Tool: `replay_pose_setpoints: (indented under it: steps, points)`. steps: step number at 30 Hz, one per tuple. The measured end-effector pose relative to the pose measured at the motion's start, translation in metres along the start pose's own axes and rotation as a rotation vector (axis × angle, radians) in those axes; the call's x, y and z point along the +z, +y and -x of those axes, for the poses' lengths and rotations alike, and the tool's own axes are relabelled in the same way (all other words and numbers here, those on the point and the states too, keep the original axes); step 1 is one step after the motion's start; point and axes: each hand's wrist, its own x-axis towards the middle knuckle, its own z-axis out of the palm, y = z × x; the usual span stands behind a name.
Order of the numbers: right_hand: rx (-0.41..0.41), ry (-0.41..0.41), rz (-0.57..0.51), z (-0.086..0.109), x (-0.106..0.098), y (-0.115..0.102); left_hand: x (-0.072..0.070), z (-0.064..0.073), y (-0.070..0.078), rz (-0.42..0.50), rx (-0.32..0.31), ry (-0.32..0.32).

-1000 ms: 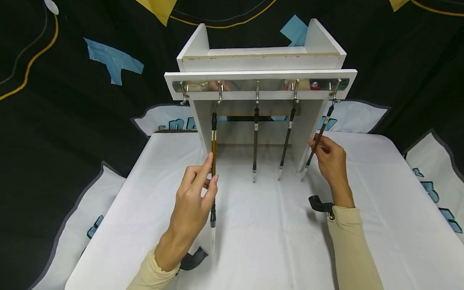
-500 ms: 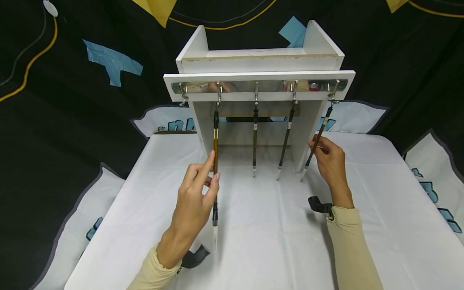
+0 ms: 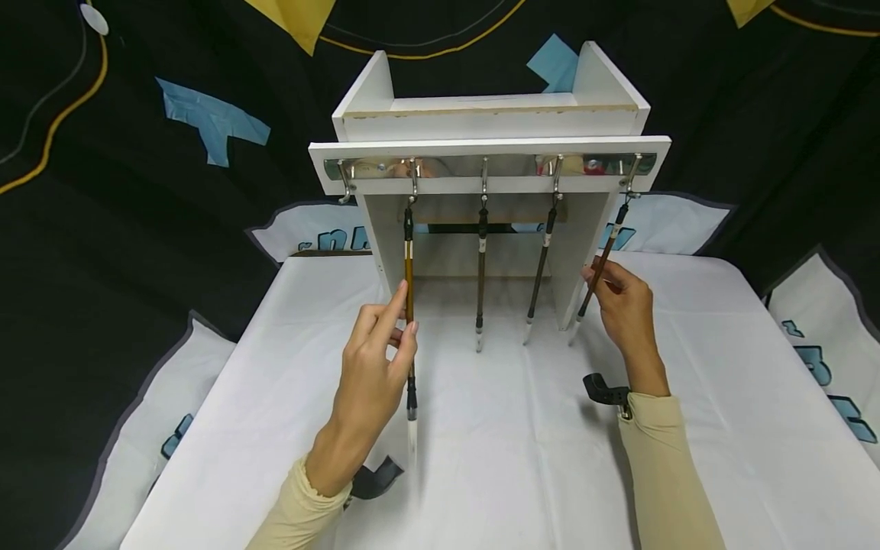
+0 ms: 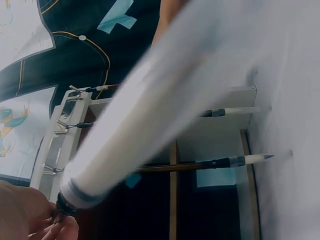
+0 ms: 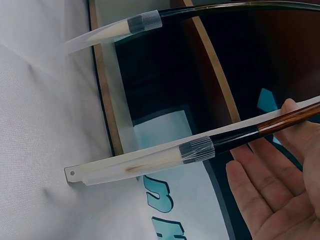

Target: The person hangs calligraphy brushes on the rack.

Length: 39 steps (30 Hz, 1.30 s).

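Observation:
My left hand [image 3: 371,359] pinches a calligraphy brush [image 3: 409,267] with a yellow-brown handle, its loop at the second hook from the left. That brush's white tip [image 4: 110,145], in a clear cover, looms blurred in the left wrist view. At the far-right hook, my right hand [image 3: 627,313] holds a reddish-brown calligraphy brush [image 3: 609,246] by its handle, tilted tip-down to the left. The right wrist view shows its covered bristles [image 5: 155,162], with several fingers [image 5: 270,175] spread below. Two darker brushes, a middle one [image 3: 481,267] and another [image 3: 541,267], hang between the hands.
A white rack [image 3: 491,122] carries a hook rail [image 3: 450,165] along its front. The leftmost hook [image 3: 344,183] bears no brush. The rack stands on a white cloth-covered table [image 3: 481,458], before a black curtain [image 3: 172,229] with blue tape [image 3: 213,118].
My left hand has shifted slightly up and right, bringing its brush under the second hook. The middle brush swings a little. The right hand stays almost still on its brush.

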Motion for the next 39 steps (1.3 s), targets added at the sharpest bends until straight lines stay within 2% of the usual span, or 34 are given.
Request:
replay_pose_setpoints:
  steps: [12,18,28,39]
  points:
    - [0.006,0.000,0.005,0.000,0.001,0.002,0.019,-0.002,-0.015,0.014,-0.059,-0.042]
    - [0.002,0.003,0.009,0.000,0.000,0.004,0.029,-0.013,-0.028,0.039,-0.068,-0.072]
    - [0.003,0.002,-0.012,0.001,0.001,0.005,0.048,-0.031,-0.048,-0.006,-0.099,-0.108]
    - [-0.012,-0.003,0.001,-0.002,0.000,0.005,0.058,-0.034,-0.056,-0.014,-0.145,-0.130]
